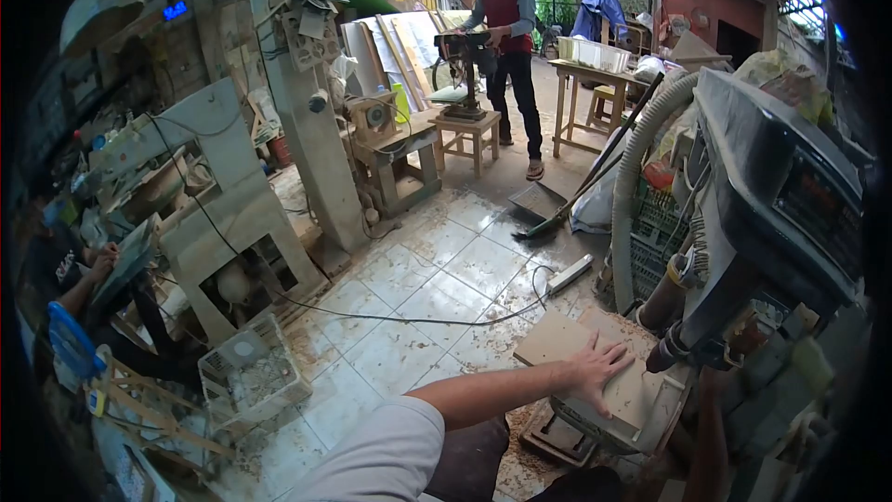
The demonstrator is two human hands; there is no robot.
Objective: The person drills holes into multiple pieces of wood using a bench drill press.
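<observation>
My left hand point(599, 374) lies flat with spread fingers on a pale wooden board point(548, 339). The board rests on the table of a drill press-like machine point(771, 167), whose dark head hangs above and to the right. Just right of my fingers, the spindle end point(667, 351) points down close to the board. Wood shavings are scattered over the board. My right forearm point(711, 432) reaches up in shadow at the machine's right side; its hand is mostly hidden there, and its fingers cannot be made out.
A grey ribbed hose point(641, 167) runs beside the machine. A power strip point(570, 274) and cable cross the tiled floor. A broom point(548, 223) and dustpan point(536, 202) lie beyond. One person point(506, 28) stands at another drill press; another point(74, 270) sits left near a white crate point(251, 367).
</observation>
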